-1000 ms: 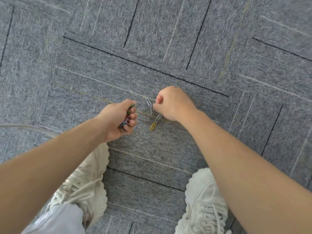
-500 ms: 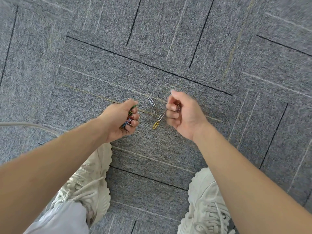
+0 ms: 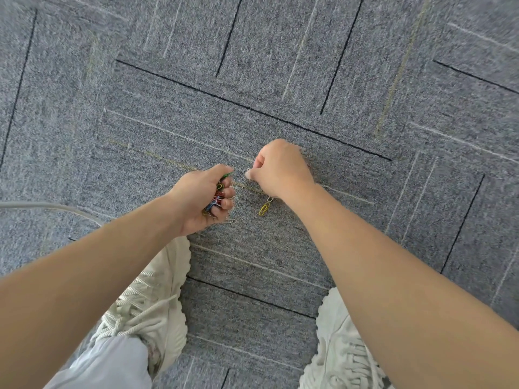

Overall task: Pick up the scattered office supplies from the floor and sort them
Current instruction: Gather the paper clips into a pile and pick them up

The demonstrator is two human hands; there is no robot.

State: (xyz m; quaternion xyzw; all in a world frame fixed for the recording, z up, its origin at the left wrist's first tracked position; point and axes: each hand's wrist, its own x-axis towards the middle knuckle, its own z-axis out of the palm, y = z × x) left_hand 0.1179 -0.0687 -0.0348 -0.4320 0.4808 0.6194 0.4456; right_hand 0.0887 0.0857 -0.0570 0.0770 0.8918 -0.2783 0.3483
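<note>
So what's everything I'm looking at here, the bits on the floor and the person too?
carpet: tiled, grey with dark and pale lines, covers the whole floor
cable: one, pale grey, on the carpet at far left
clip bundle: one handful, green, red and blue, in the left hand
yellow clip: one, on the carpet below the right wrist
silver clip: one, at the yellow clip's upper end, partly under the wrist
loose clip: one, silver, on the carpet by the left hand's lower fingers
pale clip: one, blurred, at the right fingertips
left shoe, right shoe: two, off-white, near the bottom edge
trouser leg: one, pale grey, bottom left
left hand: grips the bundle
right hand: pinches the pale clip
</note>
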